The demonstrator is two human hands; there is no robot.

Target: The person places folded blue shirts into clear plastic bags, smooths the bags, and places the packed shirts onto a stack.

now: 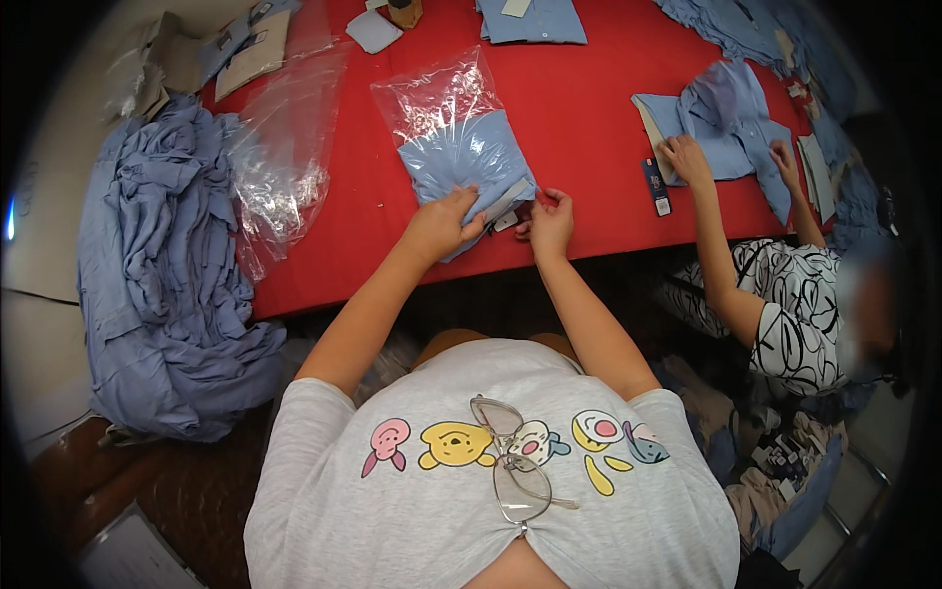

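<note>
Near edge of the red worktop (589, 147): folded light-blue shirt (461, 162) lying partly inside a clear plastic bag (442, 98), bag mouth toward the near side, shirt's near end sticking out of it. Left hand (444, 221) laid flat on that near end, fingers (469, 199) bent and pressing the cloth and bag edge down. Right hand (548, 221) just right of the shirt's near corner, fingers (554, 199) pressed together, pinching a small tag (505, 222) or bag edge there; cannot tell which. Hands close together, almost touching.

Left of the bagged shirt, a loose heap of empty clear bags (280, 162) spilling over the worktop's left edge. Further left, off the worktop, a big pile of unfolded blue shirts (157, 285). Far side: another folded blue shirt (530, 20) and some cardboard inserts (255, 54).

To the right, a second person in a black-and-white patterned top (795, 304), both hands on a blue shirt (726, 118) spread flat on the worktop, a dark tag (655, 187) lying just beside it. Glasses (510, 461) hanging from the collar of the grey cartoon-print T-shirt (392, 510).
</note>
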